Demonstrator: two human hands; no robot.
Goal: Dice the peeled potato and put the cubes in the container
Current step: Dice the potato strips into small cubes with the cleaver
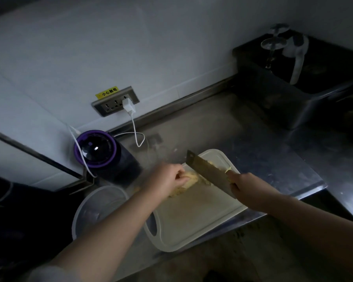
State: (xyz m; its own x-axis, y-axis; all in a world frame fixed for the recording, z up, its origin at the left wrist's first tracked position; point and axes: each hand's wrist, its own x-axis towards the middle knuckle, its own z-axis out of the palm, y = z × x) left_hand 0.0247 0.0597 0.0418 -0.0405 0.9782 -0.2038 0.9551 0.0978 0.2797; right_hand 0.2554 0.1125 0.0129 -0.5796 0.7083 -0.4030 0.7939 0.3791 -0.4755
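Steel cleaver (208, 174): gripped in my right hand (249, 188), slicing.
Potato (192, 179): my left hand (167, 178) clamps it steady.
Container (80, 210): eight o'clock from potato, awaiting cubes.

- Yellow sticker (107, 92) w/ black chars "小心触电", on wall just above socket strip (115, 102).
- No other legible txt.

Cutting board (192, 218), near half: bare, open from the front edge. Far half: blocked by potato pieces (191, 180) held by the left hand (168, 178), and by the cleaver (208, 174), gripped by the right hand (248, 187), slanting across. Left of board: clear container (98, 208) just beside it; purple-rimmed appliance (98, 151) and looping white cable (135, 129) behind. Right: bare steel counter (263, 151) up to a dark bin (283, 94).
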